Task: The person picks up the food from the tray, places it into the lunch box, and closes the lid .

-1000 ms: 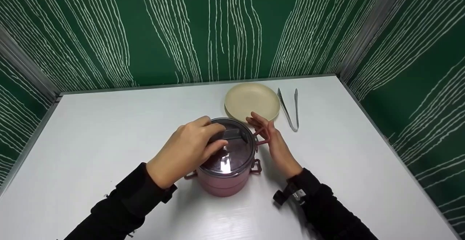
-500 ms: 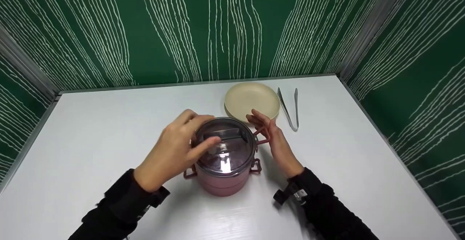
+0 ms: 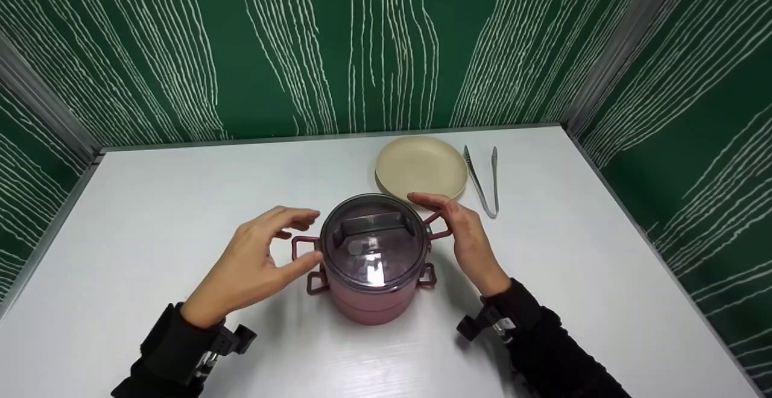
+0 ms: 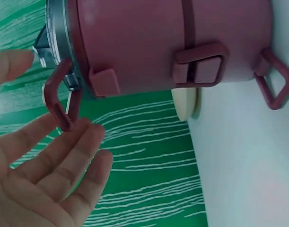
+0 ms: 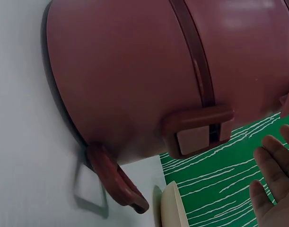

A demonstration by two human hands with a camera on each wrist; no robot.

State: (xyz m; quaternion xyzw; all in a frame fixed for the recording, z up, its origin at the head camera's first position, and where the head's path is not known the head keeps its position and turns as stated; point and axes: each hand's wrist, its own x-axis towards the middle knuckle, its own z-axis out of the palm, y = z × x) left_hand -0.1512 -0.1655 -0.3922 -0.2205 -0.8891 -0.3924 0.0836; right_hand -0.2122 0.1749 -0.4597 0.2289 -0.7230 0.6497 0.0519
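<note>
A pink two-tier pot (image 3: 371,309) stands upright with a see-through lid (image 3: 386,260) on top, crossed by a dark grip bar. My left hand (image 3: 250,262) is beside its left side, thumb and fingers apart with nothing between them. Those fingertips are close under the upper left loop clasp (image 4: 50,92), which sticks out from the lid's rim. On the other side, my right hand (image 3: 470,238) rests its fairly straight fingers against the upper right loop clasp (image 3: 444,234). A middle clasp (image 4: 201,51) lies against the pot's side, and a lower loop (image 4: 282,78) juts out near the base.
Behind the pot, a beige plate (image 3: 422,166) lies on the white table (image 3: 199,205), partly hidden by the lid and right hand. Metal tongs (image 3: 493,212) lie spread right of the plate. Green walls with white lines rise behind and at both sides.
My left hand has come off the lid's grip bar and moved left to the pot's side, uncovering the upper left clasp. The right hand has barely moved.
</note>
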